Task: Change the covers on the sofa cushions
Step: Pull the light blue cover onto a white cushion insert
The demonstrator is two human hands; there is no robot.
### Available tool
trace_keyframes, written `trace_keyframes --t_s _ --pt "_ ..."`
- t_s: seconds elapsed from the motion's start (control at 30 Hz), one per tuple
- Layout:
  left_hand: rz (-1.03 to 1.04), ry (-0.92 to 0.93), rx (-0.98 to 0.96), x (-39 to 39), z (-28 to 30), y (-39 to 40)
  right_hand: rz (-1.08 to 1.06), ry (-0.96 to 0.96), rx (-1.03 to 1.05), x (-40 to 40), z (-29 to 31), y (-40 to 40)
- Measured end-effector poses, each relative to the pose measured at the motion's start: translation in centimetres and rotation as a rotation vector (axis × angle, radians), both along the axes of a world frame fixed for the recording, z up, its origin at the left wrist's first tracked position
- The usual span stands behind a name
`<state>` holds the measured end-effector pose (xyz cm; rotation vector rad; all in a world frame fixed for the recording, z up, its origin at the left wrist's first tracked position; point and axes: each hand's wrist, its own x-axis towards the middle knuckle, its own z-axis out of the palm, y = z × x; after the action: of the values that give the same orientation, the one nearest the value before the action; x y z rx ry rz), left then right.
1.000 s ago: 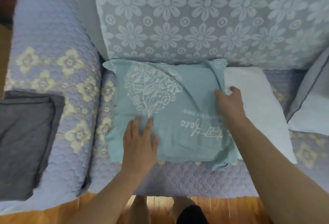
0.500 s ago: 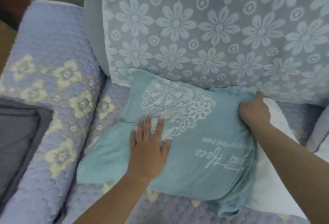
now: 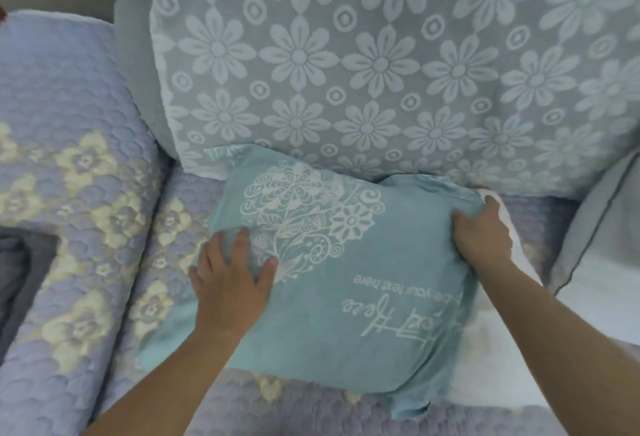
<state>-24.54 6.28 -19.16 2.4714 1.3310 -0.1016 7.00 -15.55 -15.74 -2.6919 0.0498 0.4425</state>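
A teal cushion cover (image 3: 346,314) with a white heart-shaped floral print and upside-down lettering lies on the sofa seat, partly drawn over a white cushion insert (image 3: 491,366) that sticks out at its right side. My left hand (image 3: 230,279) lies on the cover's left part with fingers spread, pressing it down. My right hand (image 3: 481,231) grips the cover's bunched upper right edge, next to the insert's top corner.
A large backrest cushion (image 3: 381,64) with a pale flower pattern stands right behind. The quilted lilac armrest (image 3: 69,165) is at the left, with folded dark grey fabric (image 3: 17,262) on it. A grey piped cushion (image 3: 602,220) leans at the right.
My right hand went from the cover's right edge to its upper right corner and gripped it. The cover has slid further right over the insert. My left hand shifted left. The camera moved closer.
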Motion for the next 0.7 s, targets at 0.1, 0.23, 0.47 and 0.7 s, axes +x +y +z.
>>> trace_keyframes --t_s 0.1,0.23,0.47,0.7 --pt "-0.268 -0.098 0.114 2.3 1.4 -1.2 -0.225 0.110 0.167 -3.6 0.9 -3.1" --pt "-0.616 -0.279 -0.025 10.3 4.4 -4.4 -0.288 0.356 0.337 -12.4 2.2 -7.6" --pt "-1.076 -0.085 -0.185 23.0 9.8 -11.7 -0.413 0.408 0.377 -21.8 3.7 -14.4" --pt "-1.749 0.829 0.291 30.9 10.9 -17.4 -0.248 0.439 0.435 -22.8 2.8 -17.0"
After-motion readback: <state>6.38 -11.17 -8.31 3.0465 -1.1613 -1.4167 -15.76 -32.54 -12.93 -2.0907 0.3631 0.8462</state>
